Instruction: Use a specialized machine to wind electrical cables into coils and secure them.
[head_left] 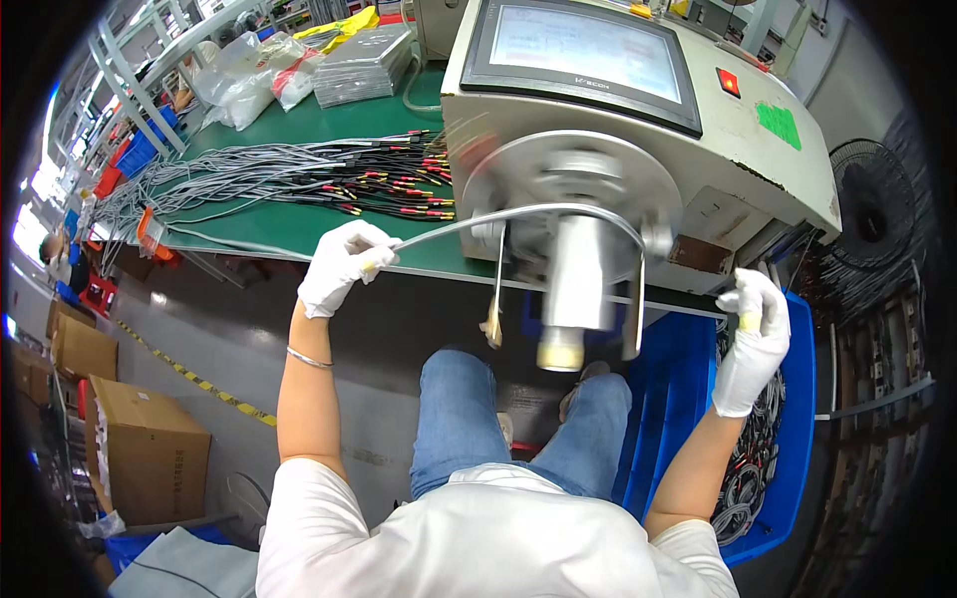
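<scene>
In my left hand [347, 265], which wears a white glove, a grey cable [469, 225] is pinched between thumb and fingers. From there the cable runs right in an arc to the winding head [576, 269] of a machine, blurred by motion. This head has a round metal disc [508, 179], a pale central cylinder and upright side pins. The other end of the cable trails left from my hand over the table. To the right of the head, my gloved right hand [755, 339] is raised above a blue bin, fingers loosely bent and apart, with nothing visible in them.
The cream machine [758, 179] carries a screen [583, 50] and a red switch [729, 82]. Many grey cables [289, 169] with red and yellow ends lie on the green table [269, 227]. The blue bin [802, 429] holds coiled cables. Cardboard boxes [150, 448] stand at left.
</scene>
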### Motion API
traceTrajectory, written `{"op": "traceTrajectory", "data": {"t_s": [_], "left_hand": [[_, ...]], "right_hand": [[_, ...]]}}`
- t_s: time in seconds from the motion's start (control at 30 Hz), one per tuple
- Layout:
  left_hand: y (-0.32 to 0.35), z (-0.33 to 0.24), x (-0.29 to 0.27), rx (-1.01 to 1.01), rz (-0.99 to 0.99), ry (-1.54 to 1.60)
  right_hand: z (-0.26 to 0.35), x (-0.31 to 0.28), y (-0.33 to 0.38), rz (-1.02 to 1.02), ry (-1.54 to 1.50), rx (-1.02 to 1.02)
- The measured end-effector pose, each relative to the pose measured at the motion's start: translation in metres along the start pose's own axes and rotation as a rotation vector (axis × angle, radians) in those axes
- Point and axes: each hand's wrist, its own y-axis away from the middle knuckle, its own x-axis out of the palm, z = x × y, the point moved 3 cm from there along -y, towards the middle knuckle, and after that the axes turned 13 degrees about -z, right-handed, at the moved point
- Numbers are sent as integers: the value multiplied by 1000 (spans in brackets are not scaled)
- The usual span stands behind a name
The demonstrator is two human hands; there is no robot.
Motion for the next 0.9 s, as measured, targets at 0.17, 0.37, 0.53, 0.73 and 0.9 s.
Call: {"op": "traceTrajectory", "data": {"t_s": [0.17,0.37,0.53,0.73,0.9], "left_hand": [[0,5,-7,22,14,37],[3,9,-1,-22,19,1],[8,10,3,-31,48,58],[13,10,5,-53,105,54],[13,9,12,-58,126,44]], "right_hand": [[-6,-31,-2,-87,89,60],[-11,-49,5,-108,147,94],[-19,-57,9,-109,157,104],[-20,-58,7,-105,157,104],[-22,-58,7,-118,140,123]]}}
